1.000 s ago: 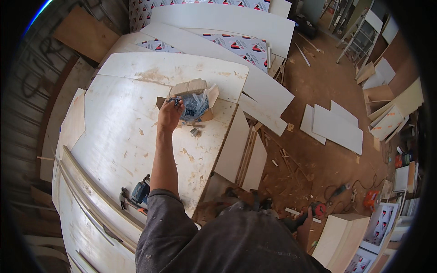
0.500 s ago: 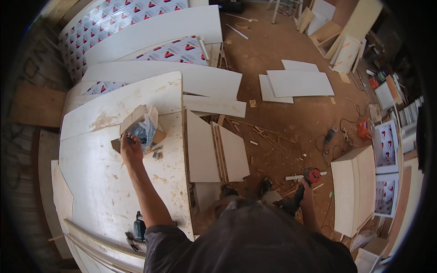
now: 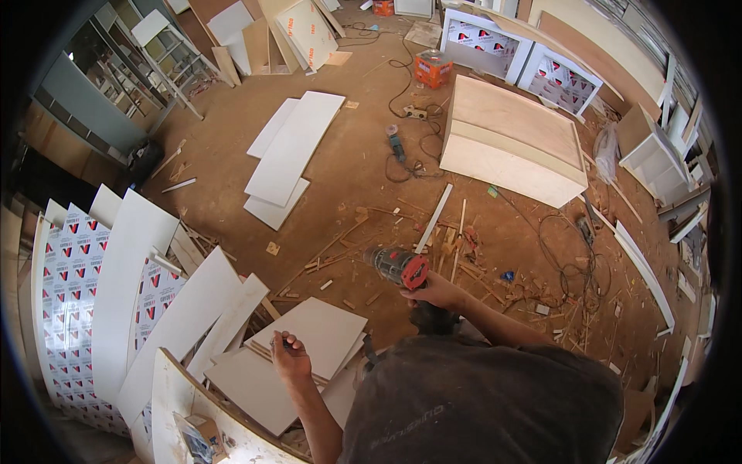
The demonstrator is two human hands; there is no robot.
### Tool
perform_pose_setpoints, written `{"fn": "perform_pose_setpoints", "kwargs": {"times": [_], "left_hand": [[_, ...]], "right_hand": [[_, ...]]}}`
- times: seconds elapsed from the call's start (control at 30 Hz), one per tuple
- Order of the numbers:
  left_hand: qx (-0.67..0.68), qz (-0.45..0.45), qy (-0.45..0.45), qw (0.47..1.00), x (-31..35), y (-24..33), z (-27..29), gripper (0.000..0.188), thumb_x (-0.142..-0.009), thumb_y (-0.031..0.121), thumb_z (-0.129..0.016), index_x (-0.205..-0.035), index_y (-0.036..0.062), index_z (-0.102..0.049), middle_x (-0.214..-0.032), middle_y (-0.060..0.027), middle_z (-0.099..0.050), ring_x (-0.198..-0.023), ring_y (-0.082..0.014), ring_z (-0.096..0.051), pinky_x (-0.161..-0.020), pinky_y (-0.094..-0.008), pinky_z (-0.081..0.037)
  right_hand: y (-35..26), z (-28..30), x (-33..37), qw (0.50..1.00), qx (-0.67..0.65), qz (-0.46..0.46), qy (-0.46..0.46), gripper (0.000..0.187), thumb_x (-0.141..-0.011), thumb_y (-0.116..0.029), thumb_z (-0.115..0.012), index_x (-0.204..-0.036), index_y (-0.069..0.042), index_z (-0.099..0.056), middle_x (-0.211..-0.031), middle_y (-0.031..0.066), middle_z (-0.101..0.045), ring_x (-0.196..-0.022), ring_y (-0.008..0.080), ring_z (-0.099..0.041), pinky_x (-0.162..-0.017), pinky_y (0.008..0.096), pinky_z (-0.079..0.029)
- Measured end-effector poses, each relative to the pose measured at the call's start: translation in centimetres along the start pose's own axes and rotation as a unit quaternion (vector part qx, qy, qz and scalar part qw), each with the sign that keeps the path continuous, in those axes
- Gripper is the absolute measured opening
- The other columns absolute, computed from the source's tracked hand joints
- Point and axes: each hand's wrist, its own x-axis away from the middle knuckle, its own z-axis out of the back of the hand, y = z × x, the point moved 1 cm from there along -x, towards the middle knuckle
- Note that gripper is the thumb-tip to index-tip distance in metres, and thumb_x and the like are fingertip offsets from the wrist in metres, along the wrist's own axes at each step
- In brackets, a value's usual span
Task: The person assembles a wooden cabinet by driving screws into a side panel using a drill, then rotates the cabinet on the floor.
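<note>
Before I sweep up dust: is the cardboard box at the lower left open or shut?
Open: the cardboard box has its top uncovered, and a plastic bag shows inside.

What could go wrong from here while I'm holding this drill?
Loose wood scraps littering the floor could roll or slide underfoot. The grinder lying out there might trip someone. The drill, held only by the right hand, could twist or slip if switched on accidentally.

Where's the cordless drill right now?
In the head view, the cordless drill is near the centre, gripped in the right hand, with the blue grinder lying farther off on the brown floor.
</note>
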Motion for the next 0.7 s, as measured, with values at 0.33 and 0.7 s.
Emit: {"fn": "perform_pose_setpoints", "kwargs": {"times": [0.33,0.7], "left_hand": [[-0.115,0.149,-0.166,0.968,-2.2,-24.4,-25.8,0.015,-0.094,0.011,-0.055,-0.099,-0.0024,-0.057,-0.090,-0.0124,-0.062,-0.084,-0.0210,-0.062,-0.077,-0.0297,-0.055],[-0.140,0.304,-0.308,0.891,-0.3,-41.8,-47.1,0.014,-0.094,0.018,-0.056,-0.090,0.0044,-0.057,-0.081,-0.0062,-0.061,-0.074,-0.0165,-0.062,-0.063,-0.0294,-0.055]], "right_hand": [[-6.3,23.7,5.6,0.995,0.012,0.035,0.097,0.036,-0.075,-0.021,-0.075,-0.102,-0.004,-0.057,-0.085,0.0025,-0.060,-0.076,0.0113,-0.059,-0.068,0.0292,-0.049],[-11.5,33.9,12.7,0.940,0.157,0.178,0.245,0.038,-0.073,-0.016,-0.076,-0.104,-0.005,-0.059,-0.093,0.0061,-0.063,-0.084,0.0199,-0.060,-0.075,0.0334,-0.049]]}}
